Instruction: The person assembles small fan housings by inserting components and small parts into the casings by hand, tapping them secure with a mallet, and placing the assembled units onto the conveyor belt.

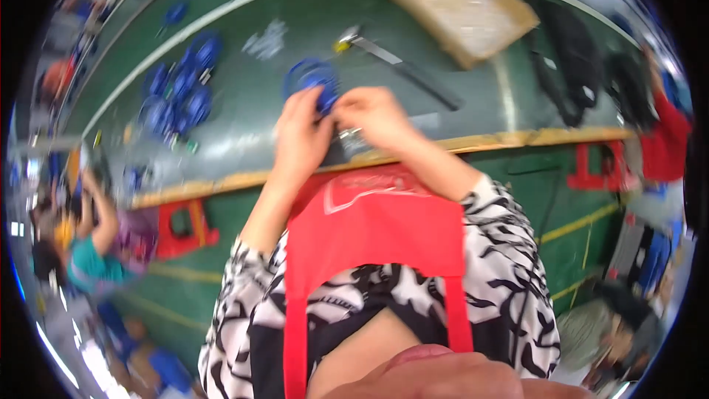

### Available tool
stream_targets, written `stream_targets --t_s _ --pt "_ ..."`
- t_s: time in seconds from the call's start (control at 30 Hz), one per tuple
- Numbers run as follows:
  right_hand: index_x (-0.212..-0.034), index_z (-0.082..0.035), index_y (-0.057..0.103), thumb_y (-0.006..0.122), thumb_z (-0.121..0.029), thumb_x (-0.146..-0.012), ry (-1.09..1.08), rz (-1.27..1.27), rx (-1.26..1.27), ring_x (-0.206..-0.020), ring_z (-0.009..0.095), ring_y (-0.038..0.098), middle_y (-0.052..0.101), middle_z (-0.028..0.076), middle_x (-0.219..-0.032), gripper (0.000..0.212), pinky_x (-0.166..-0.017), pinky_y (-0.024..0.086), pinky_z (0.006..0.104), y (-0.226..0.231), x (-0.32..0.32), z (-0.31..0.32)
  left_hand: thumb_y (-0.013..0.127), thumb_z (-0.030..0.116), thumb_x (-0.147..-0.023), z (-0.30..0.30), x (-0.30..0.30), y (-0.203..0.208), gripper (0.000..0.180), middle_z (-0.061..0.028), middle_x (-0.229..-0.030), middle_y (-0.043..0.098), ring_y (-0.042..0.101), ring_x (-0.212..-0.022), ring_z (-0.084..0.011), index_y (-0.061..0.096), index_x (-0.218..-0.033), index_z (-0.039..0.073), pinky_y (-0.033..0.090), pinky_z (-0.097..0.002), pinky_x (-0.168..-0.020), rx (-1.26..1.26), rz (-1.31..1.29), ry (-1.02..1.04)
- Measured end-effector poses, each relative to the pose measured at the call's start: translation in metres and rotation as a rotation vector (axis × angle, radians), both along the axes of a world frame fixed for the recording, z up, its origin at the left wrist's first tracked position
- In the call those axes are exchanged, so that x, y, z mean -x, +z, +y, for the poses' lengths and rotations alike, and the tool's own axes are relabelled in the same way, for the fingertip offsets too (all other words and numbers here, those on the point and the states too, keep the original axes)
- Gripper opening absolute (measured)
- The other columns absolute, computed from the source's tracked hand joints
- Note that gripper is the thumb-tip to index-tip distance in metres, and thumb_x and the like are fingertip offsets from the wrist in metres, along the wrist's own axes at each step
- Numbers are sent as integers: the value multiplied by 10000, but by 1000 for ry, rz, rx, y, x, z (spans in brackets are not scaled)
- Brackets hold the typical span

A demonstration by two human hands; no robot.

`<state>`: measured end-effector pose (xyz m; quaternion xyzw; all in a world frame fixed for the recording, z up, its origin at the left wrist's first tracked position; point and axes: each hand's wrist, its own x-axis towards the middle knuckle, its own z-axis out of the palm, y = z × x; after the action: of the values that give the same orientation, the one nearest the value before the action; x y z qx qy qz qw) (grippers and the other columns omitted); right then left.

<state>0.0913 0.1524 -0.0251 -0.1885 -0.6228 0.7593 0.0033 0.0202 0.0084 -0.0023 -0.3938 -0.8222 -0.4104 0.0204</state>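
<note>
In front of me, over the green worktable (244, 114), my left hand (301, 127) is closed around a coil of blue cable (310, 77), whose loops stick out beyond the fingers. My right hand (373, 114) is right beside it, thumb and fingertips pinched together at the coil's near right side. What lies between those fingertips is hidden. Under the right hand, close to the table's front edge, are some small shiny pieces (353, 135), too blurred to name. A hammer (395, 63) with a yellow-tipped head and a dark handle lies just beyond my right hand.
Several blue cable coils (177, 92) are heaped at the left. Small clear plastic bags (266, 41) lie beyond my left hand. A cardboard box (465, 11) stands at the far right, with black fabric (565, 55) beside it. Red stools (185, 229) and other people flank me.
</note>
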Motion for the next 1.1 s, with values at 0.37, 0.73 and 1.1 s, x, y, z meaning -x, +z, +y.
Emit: stream_targets --t_s 0.37,0.73,1.1 --pt "-954 51 647 609 -49 -893 49 85 -87 -672 70 570 637 25 -757 123 -589 430 209 0 -2 0 764 -1 -706 -3 8 -3 455 -160 -1044 630 652 -685 -216 613 -1135 -27 537 -299 -625 -77 -133 70" --pt "-911 29 652 604 -63 -879 82 175 -552 -604 56 503 605 42 -661 108 -529 422 258 12 -7 -3 745 -39 -712 -3 6 0 427 -152 -1060 631 670 -773 -214 627 -1121 -5 554 -301 -679 -68 -107 75" --pt "-952 31 673 629 -64 -889 139 221 -651 -688 135 584 645 88 -798 123 -607 453 271 23 -28 28 631 -107 -680 -25 16 -14 473 -232 -1333 500 483 -1199 -413 641 -1132 33 422 -449 -1003 25 278 -109"
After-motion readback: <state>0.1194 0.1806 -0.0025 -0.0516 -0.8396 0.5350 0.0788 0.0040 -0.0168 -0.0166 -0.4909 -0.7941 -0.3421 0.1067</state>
